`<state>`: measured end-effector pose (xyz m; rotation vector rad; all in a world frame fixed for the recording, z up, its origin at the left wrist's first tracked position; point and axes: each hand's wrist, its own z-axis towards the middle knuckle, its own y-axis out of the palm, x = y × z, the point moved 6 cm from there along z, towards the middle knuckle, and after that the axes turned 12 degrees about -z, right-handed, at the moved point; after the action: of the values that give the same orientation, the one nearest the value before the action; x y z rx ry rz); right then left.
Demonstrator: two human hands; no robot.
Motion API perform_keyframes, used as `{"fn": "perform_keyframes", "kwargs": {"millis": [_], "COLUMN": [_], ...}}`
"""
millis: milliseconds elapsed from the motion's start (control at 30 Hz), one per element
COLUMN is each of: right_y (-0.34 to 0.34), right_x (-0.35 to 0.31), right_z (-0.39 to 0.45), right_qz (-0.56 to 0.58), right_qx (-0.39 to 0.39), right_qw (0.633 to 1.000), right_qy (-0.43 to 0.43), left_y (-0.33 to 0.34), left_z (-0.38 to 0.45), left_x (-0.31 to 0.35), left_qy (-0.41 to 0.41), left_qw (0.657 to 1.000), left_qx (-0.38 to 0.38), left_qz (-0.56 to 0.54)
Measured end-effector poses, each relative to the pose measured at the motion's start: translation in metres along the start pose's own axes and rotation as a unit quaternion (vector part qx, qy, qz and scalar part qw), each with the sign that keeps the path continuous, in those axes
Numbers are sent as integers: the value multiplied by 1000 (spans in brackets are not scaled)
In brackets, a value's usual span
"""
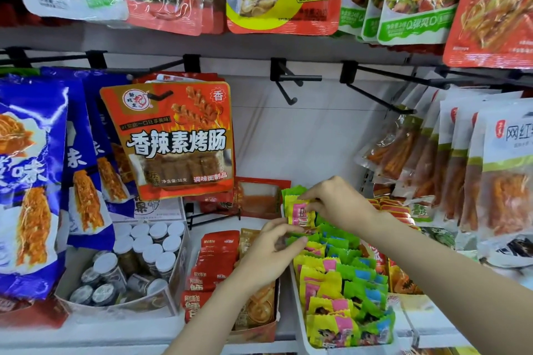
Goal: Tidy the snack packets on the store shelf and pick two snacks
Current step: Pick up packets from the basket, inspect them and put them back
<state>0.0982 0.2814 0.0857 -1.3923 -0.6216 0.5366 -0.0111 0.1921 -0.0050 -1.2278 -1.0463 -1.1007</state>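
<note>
A white tray [300,323] on the shelf holds several small yellow, pink and green snack packets [343,282] in rows. My right hand [337,204] pinches the top of an upright yellow-and-pink packet [301,213] at the tray's far end. My left hand [271,256] reaches in from below, its thumb and fingers pinching a small packet edge [302,232] just under that one. Green packets [294,193] stand behind the pinched packet.
A box of red sachets [213,265] stands left of the tray, and a carton of white-capped jars [138,262] further left. An orange packet [176,138] hangs on a peg above; bare black pegs [300,78] jut out at centre. More packets [476,164] hang right.
</note>
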Motion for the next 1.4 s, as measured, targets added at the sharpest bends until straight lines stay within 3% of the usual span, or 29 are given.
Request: {"fn": "perform_keyframes", "kwargs": {"millis": [133,367,667,767,833,1200,1400], "right_y": [9,8,19,2,-4,25,30], "right_x": [-3,17,9,29,34,3,6], "right_z": [8,4,9,7,6,18,25], "right_qz": [4,101,112,169,139,-27,-29], "right_qx": [-55,3,-95,-23,37,10,-44], "right_qw": [998,992,989,984,989,1000,998], "right_qy": [-3,78,14,44,40,1,-18], "left_y": [-1,-5,-8,-7,-6,-8,-9], "left_z": [-1,-1,3,3,3,-1,0], "left_x": [-2,2,10,12,13,7,6], "left_qy": [9,35,107,127,135,110,103], "left_qw": [1000,999,991,987,986,990,991], "left_qx": [3,-4,-8,-13,-18,-39,-39], "left_qz": [3,8,85,97,99,84,70]}}
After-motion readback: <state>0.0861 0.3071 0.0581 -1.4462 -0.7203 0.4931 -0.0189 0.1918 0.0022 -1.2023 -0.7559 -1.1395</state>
